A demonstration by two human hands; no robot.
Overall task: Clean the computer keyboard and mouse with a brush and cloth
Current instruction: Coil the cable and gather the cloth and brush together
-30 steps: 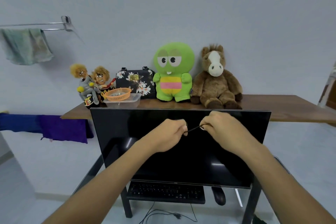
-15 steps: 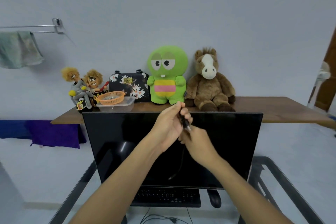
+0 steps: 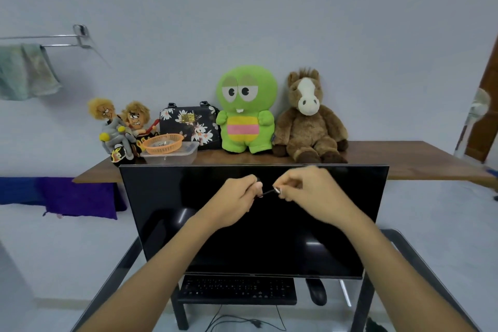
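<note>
Black and thin, a small brush-like tool (image 3: pixel 268 192) spans the gap between my two hands, raised in front of the dark monitor (image 3: pixel 253 224). My left hand (image 3: pixel 237 201) has its fingers curled round one end; my right hand (image 3: pixel 304 194) pinches the other end, where a pale tip shows at the fingertips. Whether this tool is truly a brush is too small to tell.

Below the monitor's lower edge, the black keyboard (image 3: pixel 238 290) lies on a low black shelf (image 3: pixel 180 313). Just right of the keyboard, also below the monitor, sits the black mouse (image 3: pixel 315 292). Cables (image 3: pixel 242 322) hang beneath the shelf.

Behind and above the monitor runs a wooden shelf (image 3: pixel 390 159). On it, from left to right: two yellow-haired dolls (image 3: pixel 121 127), an orange basket (image 3: pixel 163 144) resting in a clear plastic container (image 3: pixel 172 156), a black floral handbag (image 3: pixel 190 124), a green plush figure (image 3: pixel 246 111) and a brown plush horse (image 3: pixel 308 119).

Left of the monitor, high on the wall, a pale green towel (image 3: pixel 25 71) hangs from a metal rail (image 3: pixel 54 40); lower down lies blue and purple cloth (image 3: pixel 62 197).
</note>
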